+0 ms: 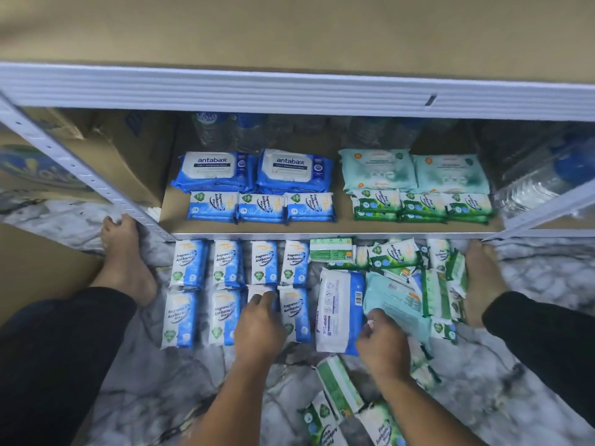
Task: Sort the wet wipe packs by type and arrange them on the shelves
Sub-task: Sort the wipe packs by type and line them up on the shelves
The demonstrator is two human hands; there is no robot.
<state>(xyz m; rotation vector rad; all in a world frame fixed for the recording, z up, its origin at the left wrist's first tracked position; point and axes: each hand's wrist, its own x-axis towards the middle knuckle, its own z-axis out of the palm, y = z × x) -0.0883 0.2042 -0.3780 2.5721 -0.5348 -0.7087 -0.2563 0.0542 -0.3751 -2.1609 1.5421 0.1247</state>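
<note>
On the floor in front of the shelf lie two rows of small blue fragrance-free packs (188,263). My left hand (260,326) rests on one of them (261,291) in the near row, fingers curled over its far end. A large blue antabax pack (338,304) lies face down beside them. My right hand (383,344) has curled fingers and pinches that pack's right edge, next to a mint-green pack (396,299). On the shelf board (341,217) sit two antabax packs (215,170), three small blue packs (260,207), two mint packs (376,169) and small green packs (421,206).
A loose heap of small green packs (441,278) lies on the marbled floor to the right, with more near my arms (341,391). My bare feet (125,262) flank the packs. Water bottles (212,130) stand at the shelf's back, and a cardboard box (106,156) is on the left.
</note>
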